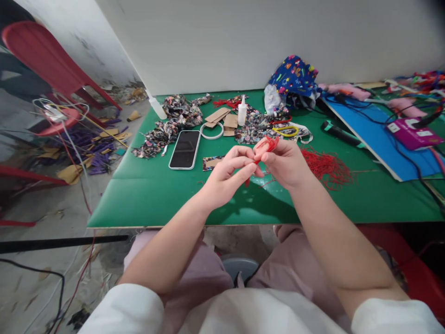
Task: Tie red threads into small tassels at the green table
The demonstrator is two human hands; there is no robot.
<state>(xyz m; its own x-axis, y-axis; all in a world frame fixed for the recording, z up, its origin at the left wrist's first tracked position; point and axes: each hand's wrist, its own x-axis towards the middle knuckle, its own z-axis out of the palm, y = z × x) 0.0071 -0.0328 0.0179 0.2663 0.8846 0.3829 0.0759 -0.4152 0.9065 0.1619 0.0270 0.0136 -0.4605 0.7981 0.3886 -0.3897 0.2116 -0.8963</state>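
Observation:
A small bundle of red string [273,143] is pinched between my two hands above the green table. My left hand [232,174] closes its thumb and fingers at the bundle's lower end. Around the upper part, my right hand [285,162] has its fingers wrapped, with loose strands poking out over them. Fingers cover most of the bundle, so its full shape is hidden. A pile of loose red strings [328,170] lies on the table to the right, partly behind my right wrist. Under my left hand sits a patterned strip with brown card [211,163].
The green table [139,199] carries a phone [185,150], a white ring [212,131], brown card pieces [230,124], a glue bottle [242,112], yellow-handled scissors [287,131] and floral fabric [181,113]. A blue board [365,134] with cables lies right. A red chair [41,55] stands left.

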